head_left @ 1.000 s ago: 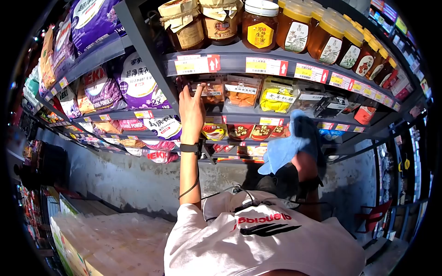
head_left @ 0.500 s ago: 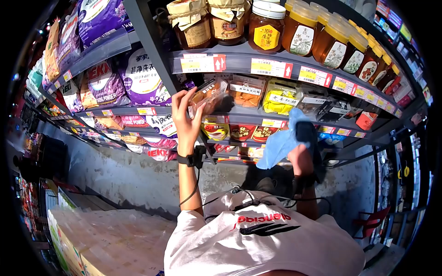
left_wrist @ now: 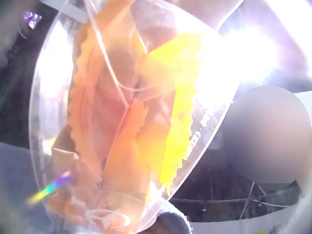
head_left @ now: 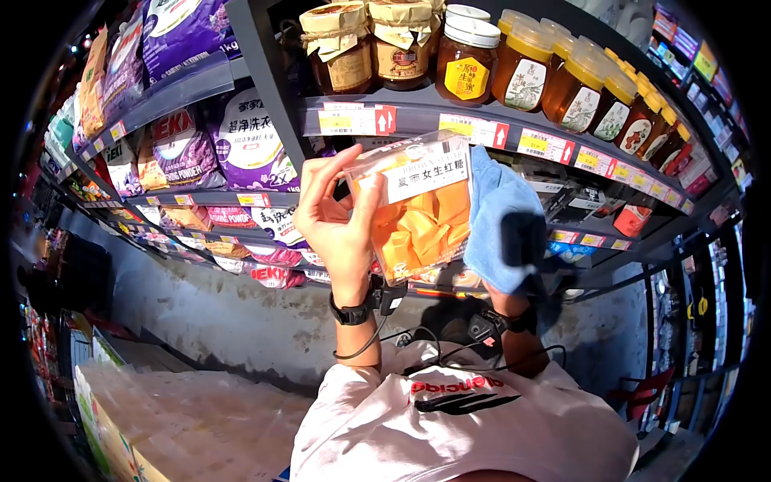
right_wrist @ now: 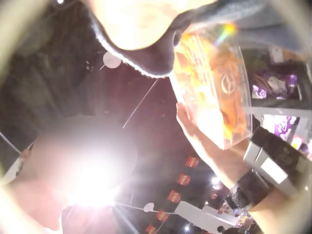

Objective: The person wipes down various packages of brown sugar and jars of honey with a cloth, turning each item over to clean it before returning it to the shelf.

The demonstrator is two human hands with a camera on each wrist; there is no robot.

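A clear plastic box (head_left: 418, 210) filled with orange and yellow wrapped sweets sits upright between the person's two hands, raised in front of store shelving. A white label with dark characters runs across the box near its top. The left hand (head_left: 333, 221) grips the box's left edge, fingers curled round the side and thumb toward the front. In the left wrist view the box (left_wrist: 131, 117) fills nearly everything, its zigzag-edged wrappers showing through the plastic.

The right hand (head_left: 514, 257) is covered by a blue cloth (head_left: 498, 217), which lies against the box's right side. The hand is wrapped in the cloth and holds it; its fingers are mostly hidden. In the right wrist view the cloth (right_wrist: 146, 58) appears as a dark fold at the top, with the box (right_wrist: 214, 83) just beside it and the left hand (right_wrist: 195, 131) under the box's edge. Both wrists wear black straps with cables.

Behind the hands runs a grey shelf (head_left: 450, 120) edged with yellow and red price tags. Above the hands, jars of honey (head_left: 522, 72) with yellow lids stand in a row. Beyond the left hand hang purple bags of washing powder (head_left: 245, 145). Below the hands is the person's white shirt (head_left: 458, 418).
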